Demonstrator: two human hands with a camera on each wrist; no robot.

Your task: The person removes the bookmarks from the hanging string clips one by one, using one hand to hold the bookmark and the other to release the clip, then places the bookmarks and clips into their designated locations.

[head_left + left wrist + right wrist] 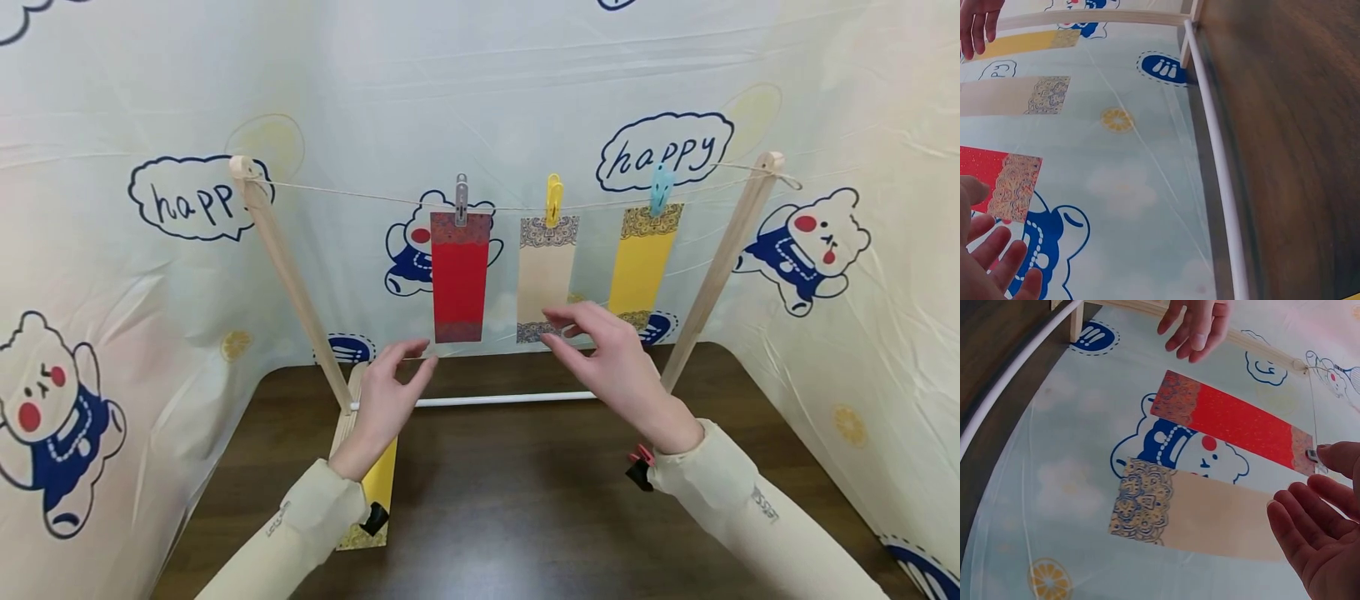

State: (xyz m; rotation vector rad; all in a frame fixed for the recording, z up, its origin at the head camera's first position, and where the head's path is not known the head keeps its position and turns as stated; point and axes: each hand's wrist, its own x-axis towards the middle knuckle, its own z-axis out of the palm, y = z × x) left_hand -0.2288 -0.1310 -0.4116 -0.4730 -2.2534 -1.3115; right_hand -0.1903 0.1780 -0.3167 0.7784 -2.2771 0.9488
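A red card (459,283), a beige card (546,271) and a yellow card (647,258) with patterned end bands hang on a thin string (345,192). A grey clothespin (461,200), a yellow clothespin (553,200) and a blue clothespin (661,190) clip their top ends to it. Near the red card's lower left, my left hand (390,383) is held up with loosely bent fingers and nothing in them. My right hand (611,354) is raised before the beige card's lower end, thumb and fingers apart, also holding nothing.
Wooden posts stand at the left (292,275) and right (723,267), joined low down by a white rod (502,400). Another yellow card (381,475) lies on the dark wooden table (510,517), partly under my left forearm. A printed cloth (480,100) hangs behind.
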